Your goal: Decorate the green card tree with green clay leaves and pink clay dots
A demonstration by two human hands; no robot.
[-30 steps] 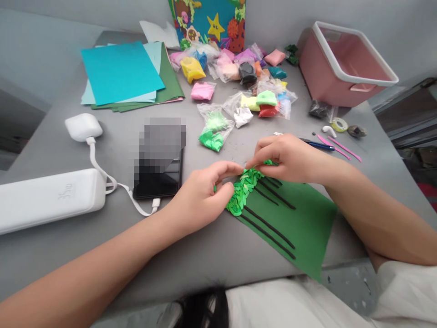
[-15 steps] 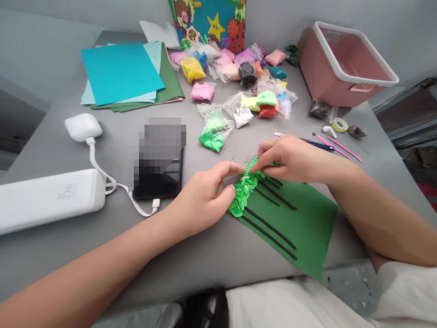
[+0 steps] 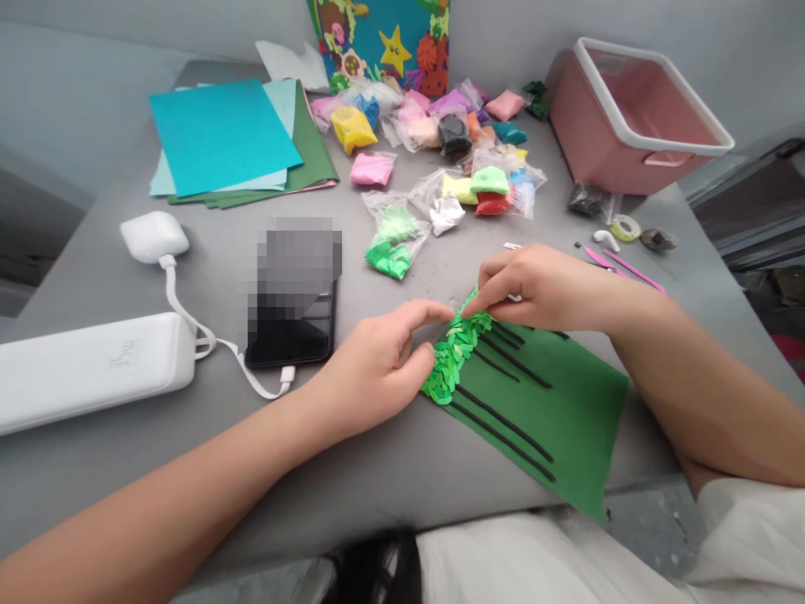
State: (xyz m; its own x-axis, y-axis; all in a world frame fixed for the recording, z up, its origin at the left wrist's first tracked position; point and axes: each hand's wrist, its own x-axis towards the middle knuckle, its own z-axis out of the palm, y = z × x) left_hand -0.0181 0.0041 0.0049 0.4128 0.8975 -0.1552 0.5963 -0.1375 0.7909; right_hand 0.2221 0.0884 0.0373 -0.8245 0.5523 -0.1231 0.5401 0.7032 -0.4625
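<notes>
A dark green sheet (image 3: 566,411) lies at a slant on the table, with thin black clay strips (image 3: 512,432) running along it. Small bright green clay leaves (image 3: 449,365) overlap thickly across its far-left end. My left hand (image 3: 383,352) rests at that end, index finger stretched to the leaves and thumb apart from it, touching their edge. Over the upper part of the leaves, my right hand (image 3: 532,285) has its fingers bent and close together, the index fingertip pressing on the leaves. Whatever its fingers may pinch is too small to make out.
Bags of coloured clay (image 3: 396,239) spread across the back, before a decorated picture (image 3: 393,42). A pink bin (image 3: 604,126) stands back right, near pink tools (image 3: 635,273) and an earbud (image 3: 605,241). Leftward are coloured sheets (image 3: 220,134), a phone (image 3: 293,327) and a white power bank (image 3: 94,369).
The green sheet has shifted slightly right and down in view. My right hand has moved slightly, its index fingertip still on the leaves; my left hand has barely moved.
</notes>
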